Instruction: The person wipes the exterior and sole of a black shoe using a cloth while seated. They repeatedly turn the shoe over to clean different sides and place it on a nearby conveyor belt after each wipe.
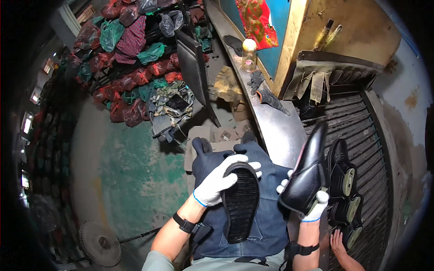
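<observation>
Above our lap (271,226), our left hand (213,186), with fingers curled over the far end, holds a black ridged sole (242,207), its long axis pointing away from us. Near its right side, our right hand (318,208) grips a black shoe (308,174) around the heel end, toe away; beyond lies the metal tabletop (280,137).

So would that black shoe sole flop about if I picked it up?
Probably not much: the black sole shows no clear droop where the left hand grips one end. Its ridged face probably isn't very slippery. It likely won't roll, being long and flattish.
</observation>
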The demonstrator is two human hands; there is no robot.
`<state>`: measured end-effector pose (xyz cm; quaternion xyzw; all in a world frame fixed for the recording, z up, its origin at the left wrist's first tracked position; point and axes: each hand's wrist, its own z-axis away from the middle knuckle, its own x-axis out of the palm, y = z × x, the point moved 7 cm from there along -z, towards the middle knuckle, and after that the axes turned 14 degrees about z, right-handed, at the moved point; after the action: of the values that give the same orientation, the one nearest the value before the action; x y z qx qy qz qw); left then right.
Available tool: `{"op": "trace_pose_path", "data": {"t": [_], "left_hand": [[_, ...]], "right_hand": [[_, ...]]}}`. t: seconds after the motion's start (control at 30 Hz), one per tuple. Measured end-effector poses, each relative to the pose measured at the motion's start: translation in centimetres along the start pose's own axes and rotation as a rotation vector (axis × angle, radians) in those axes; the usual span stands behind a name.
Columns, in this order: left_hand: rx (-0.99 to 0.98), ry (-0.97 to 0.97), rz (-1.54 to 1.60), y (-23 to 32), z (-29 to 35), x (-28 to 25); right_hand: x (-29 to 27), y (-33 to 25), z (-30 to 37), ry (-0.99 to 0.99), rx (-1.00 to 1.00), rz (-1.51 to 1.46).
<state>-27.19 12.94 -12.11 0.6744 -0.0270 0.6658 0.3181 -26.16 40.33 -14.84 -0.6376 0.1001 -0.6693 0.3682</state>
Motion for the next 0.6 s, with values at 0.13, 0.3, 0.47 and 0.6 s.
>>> {"op": "trace_pose_path", "data": {"t": [0.13, 0.3, 0.47, 0.6], "left_hand": [[0.154, -0.006, -0.252, 1.9, 0.9, 1.5], [0.551, -0.15, -0.855, 8.8, 0.0, 8.6], [0.366, -0.17, -0.396, 5.0, 1.5, 5.1], [0.328, -0.202, -0.44, 4.8, 1.7, 5.3]], "right_hand": [[1.4, 1.6, 4.3, 0.13, -0.084, 0.335], [9.8, 0.7, 6.8, -0.008, -0.298, 1.012], [11.4, 4.0, 9.6, -0.008, -0.206, 1.073], [12.9, 4.4, 10.1, -0.067, -0.338, 1.385]]}}
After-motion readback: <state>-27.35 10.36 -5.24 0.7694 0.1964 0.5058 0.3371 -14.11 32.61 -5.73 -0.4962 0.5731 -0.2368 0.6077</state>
